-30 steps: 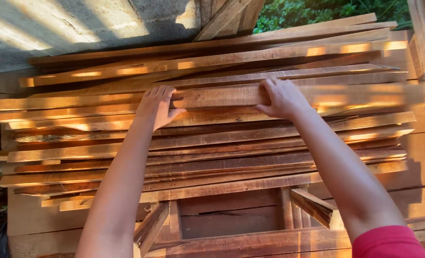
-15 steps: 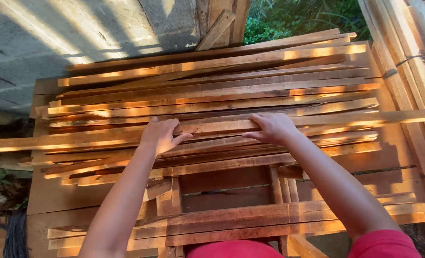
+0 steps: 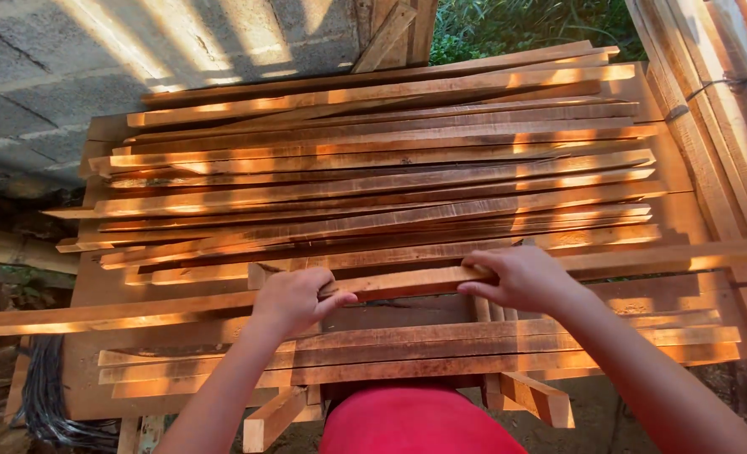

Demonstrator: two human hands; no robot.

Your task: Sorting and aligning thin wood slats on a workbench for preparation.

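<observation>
Both hands grip one long wooden slat (image 3: 407,282) that lies crosswise along the near edge of a stack of slats (image 3: 373,176). The left hand (image 3: 293,298) is closed round the slat near its middle, thumb on the near face and fingers curled over the top; the right hand (image 3: 520,277) is likewise closed on it a little further along, fingers wrapped over the upper face. The slat overhangs the stack at both ends — one end runs out past the left edge, the other reaches toward the bundled boards (image 3: 726,126) standing at the right.

The stack rests on a wooden bench (image 3: 104,286), with a few more slats (image 3: 424,349) lying separately along the near edge below the hands. A grey block wall (image 3: 71,76) stands beyond the far left corner, and green leaves (image 3: 516,25) show past the far edge.

Step in hand, as judged from the grip: one slat is being drawn off the pile toward the body. The next move would call for a level, two-handed lift — the piece is long and thin, so an uneven pull could swing an end into the bundled boards or drag neighbouring slats off the near edge.
</observation>
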